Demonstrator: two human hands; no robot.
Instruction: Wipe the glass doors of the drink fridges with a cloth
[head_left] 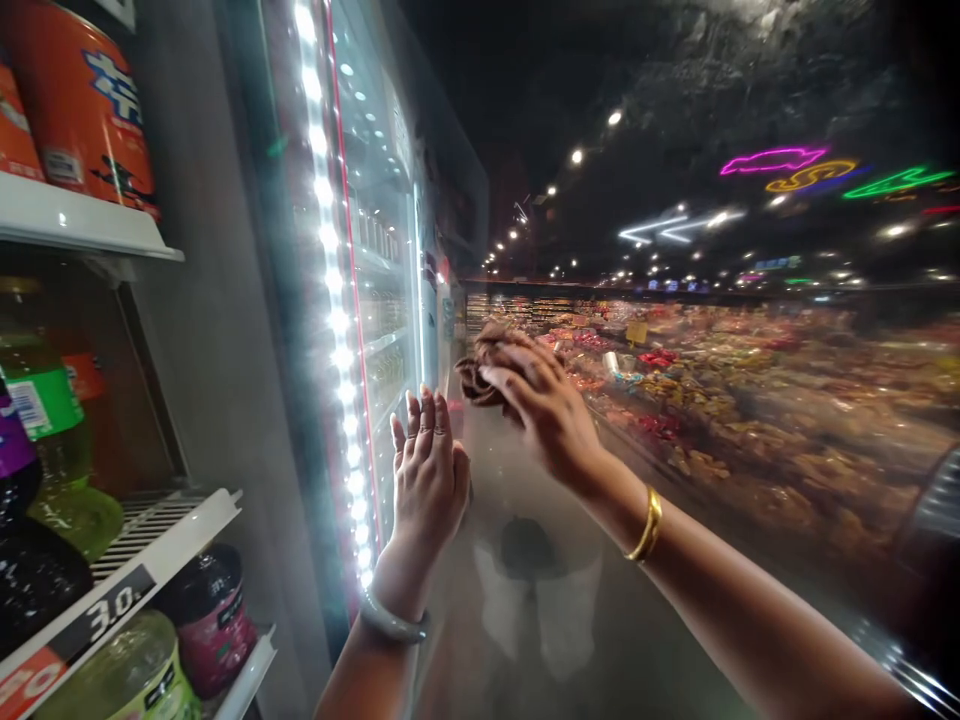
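My right hand [551,405] is closed around a crumpled brown cloth [480,370], held out in front of me near a glassy surface. A gold bangle circles that wrist. Lower and to the left, my left hand [427,480] is raised with its fingers stretched upward and nothing in it. It is beside the bright LED strip [337,320] of the drinks cooler; whether the palm touches the glass is hidden. A grey bangle sits on the left wrist.
Close on the left, cooler shelves [82,225] hold an orange can [82,110] and several bottles [52,440], with a price tag [112,605] on one edge. A lit glass-fronted cooler [386,250] stands ahead. Blurred heaps of packaged goods [697,430] spread to the right.
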